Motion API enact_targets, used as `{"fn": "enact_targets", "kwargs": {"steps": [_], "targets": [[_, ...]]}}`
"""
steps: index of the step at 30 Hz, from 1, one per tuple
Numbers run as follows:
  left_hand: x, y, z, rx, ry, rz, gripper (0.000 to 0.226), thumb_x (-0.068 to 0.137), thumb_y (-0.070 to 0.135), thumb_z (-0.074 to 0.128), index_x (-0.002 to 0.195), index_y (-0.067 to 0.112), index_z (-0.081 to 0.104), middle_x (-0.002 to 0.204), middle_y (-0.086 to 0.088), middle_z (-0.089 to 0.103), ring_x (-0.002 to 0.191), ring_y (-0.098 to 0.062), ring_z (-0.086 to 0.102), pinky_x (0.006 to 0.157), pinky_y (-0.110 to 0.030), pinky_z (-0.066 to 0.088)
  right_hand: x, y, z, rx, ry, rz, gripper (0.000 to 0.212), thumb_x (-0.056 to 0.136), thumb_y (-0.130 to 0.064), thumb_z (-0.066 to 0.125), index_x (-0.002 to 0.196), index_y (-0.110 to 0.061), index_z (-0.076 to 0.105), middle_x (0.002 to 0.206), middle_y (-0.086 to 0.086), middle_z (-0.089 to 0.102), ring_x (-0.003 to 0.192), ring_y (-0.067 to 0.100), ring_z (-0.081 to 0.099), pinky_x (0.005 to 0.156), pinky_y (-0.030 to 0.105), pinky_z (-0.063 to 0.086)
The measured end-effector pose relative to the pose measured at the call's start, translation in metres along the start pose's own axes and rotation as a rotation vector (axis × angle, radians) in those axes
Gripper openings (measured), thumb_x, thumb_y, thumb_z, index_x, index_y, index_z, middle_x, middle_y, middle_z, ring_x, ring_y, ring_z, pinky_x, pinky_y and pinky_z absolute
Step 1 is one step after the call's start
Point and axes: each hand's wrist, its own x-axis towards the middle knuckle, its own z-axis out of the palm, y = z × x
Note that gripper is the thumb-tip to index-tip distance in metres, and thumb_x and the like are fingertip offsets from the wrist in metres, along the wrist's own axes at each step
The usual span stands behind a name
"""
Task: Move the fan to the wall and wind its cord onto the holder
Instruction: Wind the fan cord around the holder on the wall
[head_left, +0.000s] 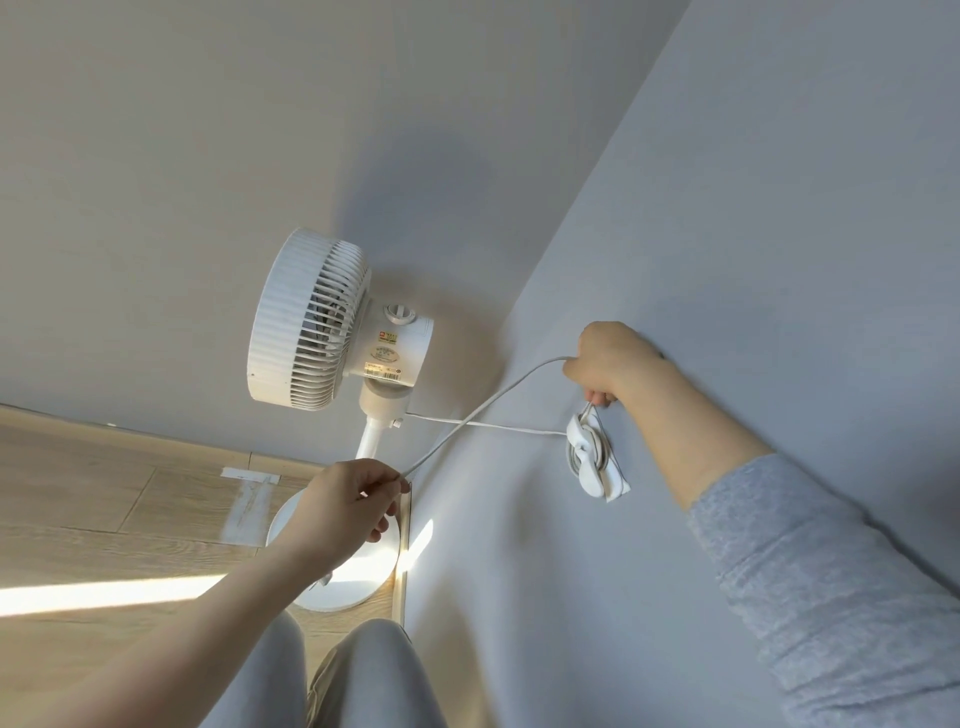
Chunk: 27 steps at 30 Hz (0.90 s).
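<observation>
White plastic pedestal fan (317, 322) stands in the corner; at its four o'clock, right hand (608, 364) grips thin white cord (488, 402) above white wall holder (589, 452), left hand (348, 506) pinching it.

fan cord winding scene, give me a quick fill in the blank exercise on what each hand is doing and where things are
1. The right hand grips the cord just above the ____ fixed on the wall.
2. The left hand pinches the cord in front of the fan's round ____.
3. The fan stands on a ____ floor, in the corner of the room.
4. The right arm wears a ____ sleeve.

Missing words: holder; base; wooden; grey
</observation>
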Motion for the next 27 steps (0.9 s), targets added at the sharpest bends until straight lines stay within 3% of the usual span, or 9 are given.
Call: {"fn": "enact_targets", "kwargs": {"steps": [3, 7, 12, 18, 21, 25, 27], "targets": [[-0.001, 0.002, 0.004, -0.026, 0.005, -0.006, 0.022, 0.09, 0.006, 0.052, 0.081, 0.014, 0.071, 0.064, -0.003, 0.066, 0.048, -0.007, 0.059, 0.05, -0.021, 0.053, -0.01, 0.0, -0.01, 0.036, -0.042, 0.119, 0.023, 0.077, -0.01, 0.044, 0.058, -0.006, 0.056, 0.028, 0.002, 0.054, 0.048, 0.023, 0.061, 0.068, 0.029, 0.053], [-0.004, 0.005, 0.008, -0.034, 0.0, 0.004, 0.02, 0.09, 0.005, 0.052, 0.083, 0.011, 0.071, 0.064, -0.003, 0.065, 0.047, -0.006, 0.058, 0.049, -0.021, 0.053, -0.026, 0.005, -0.008, 0.165, -0.09, 0.217, 0.024, 0.082, -0.008, 0.044, 0.061, -0.002, 0.055, 0.048, 0.009, 0.064, 0.063, 0.027, 0.066, 0.086, 0.038, 0.057], [-0.007, 0.006, 0.007, -0.041, -0.005, 0.017, 0.021, 0.09, 0.005, 0.053, 0.082, 0.012, 0.071, 0.063, -0.003, 0.066, 0.048, -0.007, 0.058, 0.048, -0.019, 0.051, -0.051, 0.02, 0.003, 0.334, -0.063, 0.251, 0.028, 0.079, -0.006, 0.05, 0.053, -0.001, 0.06, 0.06, 0.014, 0.07, 0.081, 0.032, 0.073, 0.084, 0.045, 0.058], [-0.009, 0.011, 0.008, -0.027, -0.018, 0.027, 0.021, 0.091, 0.005, 0.052, 0.083, 0.012, 0.071, 0.065, -0.004, 0.066, 0.047, -0.007, 0.058, 0.046, -0.015, 0.048, -0.109, 0.031, 0.024, 0.429, 0.084, 0.184, 0.029, 0.082, -0.019, 0.047, 0.076, 0.0, 0.068, 0.078, 0.017, 0.074, 0.076, 0.031, 0.069, 0.068, 0.034, 0.055], [-0.011, 0.012, 0.008, -0.017, -0.014, 0.021, 0.021, 0.09, 0.006, 0.053, 0.083, 0.013, 0.071, 0.068, -0.007, 0.067, 0.048, -0.007, 0.059, 0.046, -0.015, 0.048, -0.133, 0.036, 0.04, 0.492, 0.137, 0.176, 0.02, 0.08, -0.012, 0.049, 0.09, -0.011, 0.067, 0.087, 0.012, 0.074, 0.085, 0.03, 0.068, 0.071, 0.033, 0.053], [-0.016, 0.014, 0.011, -0.023, -0.012, 0.016, 0.015, 0.088, 0.009, 0.058, 0.082, 0.012, 0.072, 0.068, -0.007, 0.068, 0.048, -0.006, 0.059, 0.046, -0.014, 0.048, -0.157, 0.042, 0.06, 0.526, 0.113, 0.18, 0.027, 0.081, -0.008, 0.047, 0.1, -0.016, 0.065, 0.097, 0.006, 0.072, 0.088, 0.027, 0.067, 0.069, 0.028, 0.05], [-0.02, 0.014, 0.013, -0.014, -0.011, 0.017, 0.012, 0.087, 0.011, 0.061, 0.08, 0.011, 0.072, 0.067, -0.005, 0.069, 0.048, -0.007, 0.059, 0.048, -0.016, 0.05, -0.166, 0.043, 0.071, 0.535, 0.084, 0.174, 0.029, 0.083, -0.011, 0.049, 0.108, -0.016, 0.063, 0.104, 0.003, 0.07, 0.094, 0.023, 0.066, 0.076, 0.028, 0.051]]}}
